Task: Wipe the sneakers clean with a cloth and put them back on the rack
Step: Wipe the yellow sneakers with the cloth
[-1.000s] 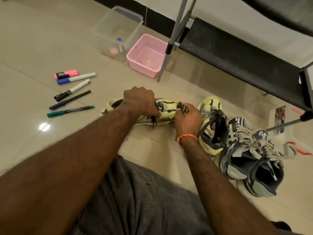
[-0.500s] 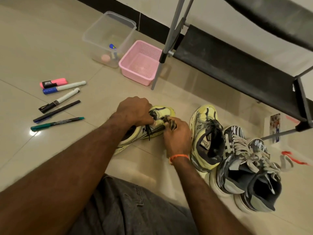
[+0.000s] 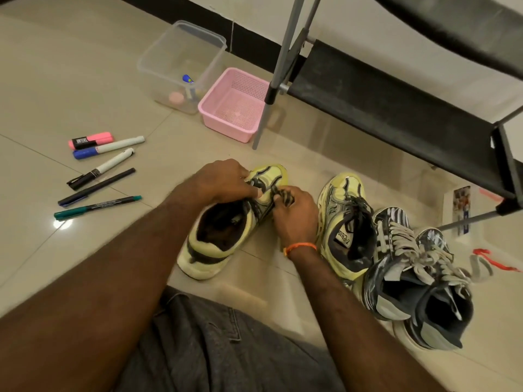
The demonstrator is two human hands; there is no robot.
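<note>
A pale yellow sneaker (image 3: 215,250) stands on the tiled floor in front of my knee, heel toward me and opening up. My left hand (image 3: 223,182) grips its upper near the tongue. My right hand (image 3: 297,216) pinches a dark striped bit at the lacing (image 3: 283,193); whether this is lace or cloth I cannot tell. Its yellow mate (image 3: 342,210) stands just to the right. Beside that sit two black-and-white sneakers (image 3: 396,278), one overlapping the other (image 3: 435,321). The black rack shelf (image 3: 396,108) runs behind them, bare.
The rack's grey leg (image 3: 266,103) comes down next to a pink basket (image 3: 235,103) and a clear tub (image 3: 181,63) holding small items. Several pens and markers (image 3: 99,176) lie at the left. A printed card (image 3: 461,207) and a red scrap (image 3: 492,261) lie at the right.
The yellow sneaker has swung from lying sideways to heel toward me and come closer. Both hands stayed on it, the right still pinching at the lacing.
</note>
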